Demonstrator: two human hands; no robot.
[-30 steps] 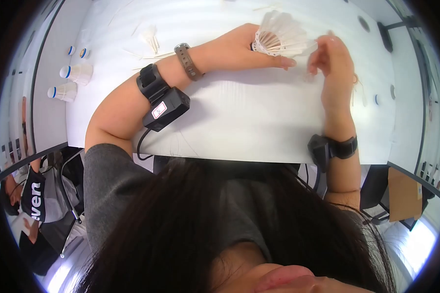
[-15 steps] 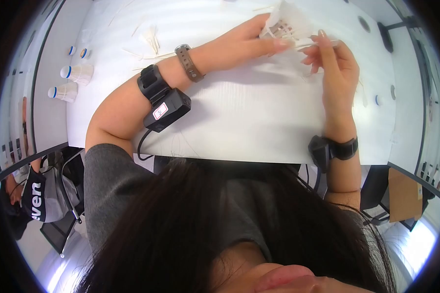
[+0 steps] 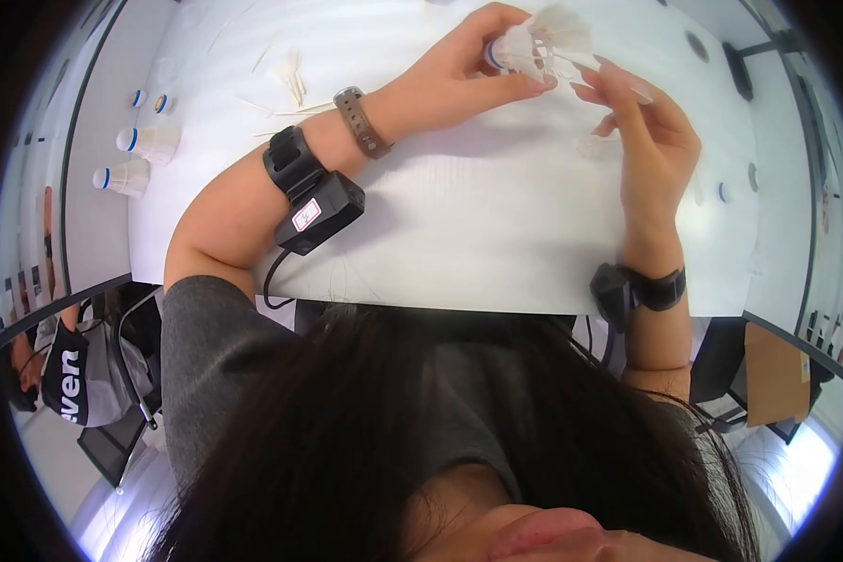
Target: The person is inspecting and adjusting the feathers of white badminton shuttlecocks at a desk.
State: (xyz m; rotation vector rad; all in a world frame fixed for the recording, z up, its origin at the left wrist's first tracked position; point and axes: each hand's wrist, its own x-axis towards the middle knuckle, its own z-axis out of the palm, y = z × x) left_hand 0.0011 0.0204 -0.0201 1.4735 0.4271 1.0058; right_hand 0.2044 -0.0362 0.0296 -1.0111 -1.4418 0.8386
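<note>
White shuttlecock (image 3: 539,42) near the table's (image 3: 459,215) 12 o'clock edge: my left hand (image 3: 459,80) fingers clamp its cork; my right hand (image 3: 651,131) fingers pinch a feather (image 3: 639,94) beside it at 3 o'clock. Open surface lies toward 6 o'clock.

We have single view: head-worn fisheye, facing forward-down over own hair (image 3: 393,440) onto white counter (image 3: 478,225), close; left hand (image 3: 454,80), right hand (image 3: 651,140), shuttlecock (image 3: 534,47) near top edge.

Gripping shuttlecock (image 3: 537,44) in left hand (image 3: 459,77) over far side of white table (image 3: 478,215), touching its feathers with right hand (image 3: 648,131), spare shuttlecocks (image 3: 150,142) at left.
</note>
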